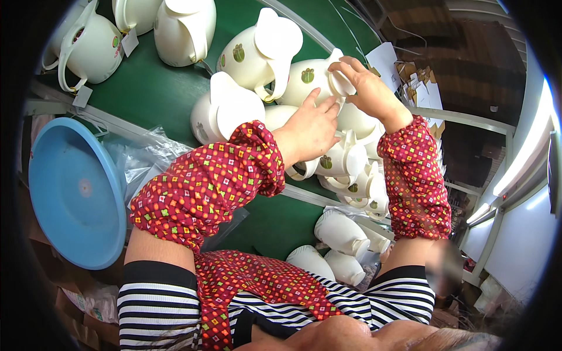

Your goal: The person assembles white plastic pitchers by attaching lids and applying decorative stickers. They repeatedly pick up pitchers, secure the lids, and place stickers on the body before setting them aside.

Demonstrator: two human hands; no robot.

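Note:
My right hand (374,92) curls its fingers over the end of a white ceramic pitcher (310,76) that has a green printed picture. Just to the left, my left hand (311,130) has its fingers spread, their tips close to the lower side of that pitcher. Whether they touch it I cannot tell. Under and beside my left hand lie white mugs (345,157) with green pictures, partly hidden by the hand. Two more white pitchers, one at the back (249,55) and one nearer (204,117), stand left of my hands.
More white pitchers (184,38), some with paper tags, stand on the green table (140,96) at the far left. A blue basin (76,193) and clear plastic bags (146,155) are at the left. Several white cups (339,231) lie near my body. Cardboard pieces (418,88) stand at the right.

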